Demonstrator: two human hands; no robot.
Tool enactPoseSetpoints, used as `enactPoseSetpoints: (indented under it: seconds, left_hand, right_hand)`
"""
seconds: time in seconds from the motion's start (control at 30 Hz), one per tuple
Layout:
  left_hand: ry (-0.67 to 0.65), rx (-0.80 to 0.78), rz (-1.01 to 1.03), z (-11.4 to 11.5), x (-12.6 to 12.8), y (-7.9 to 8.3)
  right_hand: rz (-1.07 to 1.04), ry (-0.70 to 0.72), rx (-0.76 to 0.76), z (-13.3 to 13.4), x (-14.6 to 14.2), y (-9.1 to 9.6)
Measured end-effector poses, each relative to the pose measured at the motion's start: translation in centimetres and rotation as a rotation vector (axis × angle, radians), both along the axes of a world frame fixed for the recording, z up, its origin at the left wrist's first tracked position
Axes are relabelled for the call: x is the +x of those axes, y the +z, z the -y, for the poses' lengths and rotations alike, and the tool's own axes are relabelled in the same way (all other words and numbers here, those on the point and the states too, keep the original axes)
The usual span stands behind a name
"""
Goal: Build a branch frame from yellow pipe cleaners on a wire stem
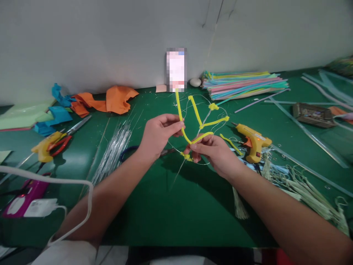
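Observation:
Both hands are up over the green table, working on a round thin-wire frame [202,95] with yellow pipe cleaner [195,110] bent into angles on it. My left hand [162,132] pinches a yellow pipe cleaner strip [178,105] between thumb and fingers, its free end pointing up. That strip curves down to my right hand [213,151], whose thumb and fingers close on its bend where it meets the wire frame. Small yellow knots [213,106] sit on the frame's rim. Part of the frame is hidden behind the fingers.
Right of the hands lie a yellow glue gun [252,141] and pale tassels [309,191]. A pipe cleaner bundle [245,85] and a blurred phone [175,70] are at the wall. Leftward are silver wires [114,151], red-handled scissors [64,141], another glue gun [45,149] and a white cable [89,198].

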State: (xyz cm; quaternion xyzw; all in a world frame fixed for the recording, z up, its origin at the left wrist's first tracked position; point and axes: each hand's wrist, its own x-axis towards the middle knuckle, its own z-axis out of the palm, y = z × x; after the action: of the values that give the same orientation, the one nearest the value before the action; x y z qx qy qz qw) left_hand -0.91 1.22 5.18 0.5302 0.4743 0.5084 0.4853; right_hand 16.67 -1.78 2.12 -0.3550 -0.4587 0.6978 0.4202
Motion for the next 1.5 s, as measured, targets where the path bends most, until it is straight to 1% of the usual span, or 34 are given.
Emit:
enactPoseSetpoints:
  seconds: [0.1, 0.2, 0.37, 0.7, 0.83, 0.93, 1.0, 1.1, 1.23, 1.37, 1.43, 1.5]
  left_hand:
    - [-0.056, -0.043, -0.042, 0.1, 0.0, -0.1]
    - [-0.018, -0.05, -0.052, 0.1, 0.1, -0.4]
    - [0.048, -0.049, -0.008, -0.1, 0.2, -1.3]
    - [0.073, -0.044, -0.022, -0.2, 0.2, -2.2]
    - [0.011, -0.09, 0.004, 0.2, 0.5, -2.5]
    - [-0.037, -0.14, 0.065, 0.9, 0.9, -2.8]
    - [-0.056, -0.166, 0.108, 1.3, 1.2, -3.2]
    - [-0.067, -0.164, 0.139, 1.9, 1.5, -3.8]
    - [-0.052, -0.139, 0.157, 2.2, 1.6, -4.2]
    - [0.011, -0.146, 0.163, 2.1, 1.5, -4.2]
    - [0.038, -0.154, 0.16, 1.9, 1.5, -4.3]
    - [0.032, -0.164, 0.158, 1.7, 1.5, -4.4]
  right_hand:
    - [0.025, -0.01, -0.029, 0.0, 0.1, 0.1]
    - [0.043, -0.008, -0.072, -0.1, 0.2, 0.0]
    - [0.036, -0.002, -0.15, -0.3, 0.2, -0.2]
    - [0.17, -0.085, -0.065, -0.6, 0.3, -0.7]
    - [0.164, -0.102, -0.053, -0.5, 0.2, -0.5]
    - [0.16, -0.14, -0.036, -0.4, 0.3, -0.4]
    - [0.159, -0.178, -0.026, -0.5, 0.3, -0.5]
    - [0.171, -0.207, -0.019, -0.6, 0.4, -0.6]
    - [0.173, -0.193, -0.021, -0.6, 0.5, -0.5]
    - [0.165, -0.165, -0.027, -0.4, 0.4, -0.4]
    - [0.175, -0.151, -0.044, -0.4, 0.3, -0.4]
    - [0.186, -0.129, -0.085, -0.4, 0.4, -0.5]
